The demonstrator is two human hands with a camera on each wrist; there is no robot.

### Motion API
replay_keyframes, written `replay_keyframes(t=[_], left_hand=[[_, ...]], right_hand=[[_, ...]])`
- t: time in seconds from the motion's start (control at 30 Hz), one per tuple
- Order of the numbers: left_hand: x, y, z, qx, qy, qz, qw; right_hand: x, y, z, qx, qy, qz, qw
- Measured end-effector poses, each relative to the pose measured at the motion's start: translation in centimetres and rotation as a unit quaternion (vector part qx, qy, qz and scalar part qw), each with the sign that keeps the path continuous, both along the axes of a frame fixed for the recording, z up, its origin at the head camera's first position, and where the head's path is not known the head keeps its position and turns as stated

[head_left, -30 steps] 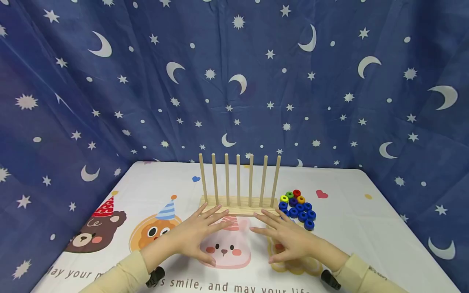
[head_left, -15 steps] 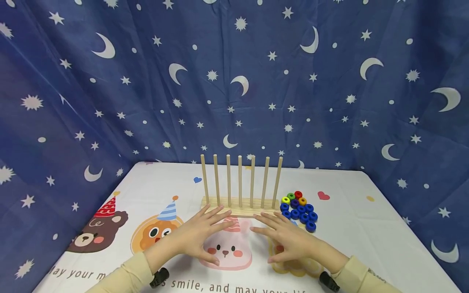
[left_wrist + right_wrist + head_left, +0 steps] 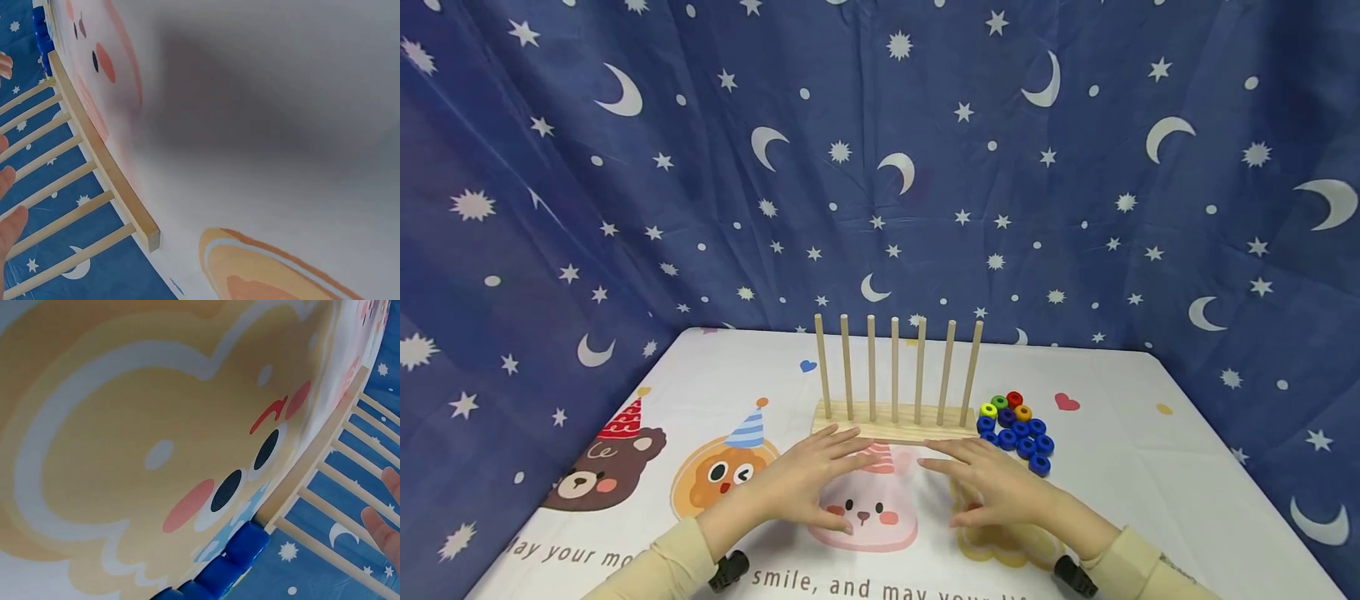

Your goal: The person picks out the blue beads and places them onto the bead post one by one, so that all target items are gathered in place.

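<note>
A wooden peg rack (image 3: 880, 431) with several upright bare dowels stands at the middle of the table in the head view. In front of its left half hovers my left hand (image 3: 805, 477), palm down with fingers extended and thumb apart, holding nothing. My right hand (image 3: 1003, 485) mirrors it before the right half, also unfilled. Fingertips of both hands overlap the front of the base in this view. Beside the rack's right end lie several blue rings (image 3: 1026, 448), with one red ring (image 3: 1014, 400), a green ring (image 3: 999, 402), a yellow ring (image 3: 988, 411), an orange ring (image 3: 1022, 413) and a dark purple ring (image 3: 1006, 417).
A white tablecloth (image 3: 1120, 467) printed with cartoon animals and lettering covers the table. Behind it and along the sides hangs a blue curtain (image 3: 925, 192) with moons and stars. Each wrist carries a small black device, one of them below the left sleeve (image 3: 666, 560).
The head view has shifted slightly, so the scene sits a little further right. The fingers of both hands have drawn back slightly from the rack. Rack and rings stay in place.
</note>
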State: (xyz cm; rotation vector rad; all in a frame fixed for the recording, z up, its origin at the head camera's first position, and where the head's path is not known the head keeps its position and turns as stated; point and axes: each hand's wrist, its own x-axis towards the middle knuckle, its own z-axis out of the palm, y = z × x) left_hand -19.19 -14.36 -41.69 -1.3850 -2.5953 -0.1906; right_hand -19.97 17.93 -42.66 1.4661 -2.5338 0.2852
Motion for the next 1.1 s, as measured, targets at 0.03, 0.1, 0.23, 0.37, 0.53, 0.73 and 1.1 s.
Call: replay_keyframes(t=[0.03,0.1,0.23,0.37,0.53,0.73,1.1], left_hand=[[0.0,0.0,0.1,0.004,-0.005,0.000,1.0000],[0.0,0.0,0.2,0.008,-0.009,0.002,0.9999],[-0.1,-0.2,0.3,0.015,-0.005,0.011,0.9998],[0.0,-0.5,0.7,0.021,-0.013,0.023,0.9994],[0.0,-1.1,0.9,0.036,-0.010,0.039,0.9986],[-0.4,-1.7,0.9,0.061,0.034,0.047,0.9964],[-1.6,-3.8,1.0,0.109,0.032,0.102,0.9883]], right_hand=[[0.1,0.1,0.0,-0.003,0.002,0.000,1.0000],[0.2,0.3,0.2,-0.007,0.008,0.000,0.9999],[0.3,0.7,0.6,-0.015,0.020,-0.006,0.9997],[0.3,1.3,0.9,-0.021,0.026,-0.018,0.9993],[-0.1,2.0,1.2,-0.033,0.033,-0.040,0.9981],[-0.5,3.5,1.6,-0.068,0.066,-0.058,0.9938],[-1.2,7.3,1.4,-0.107,0.051,-0.137,0.9834]])
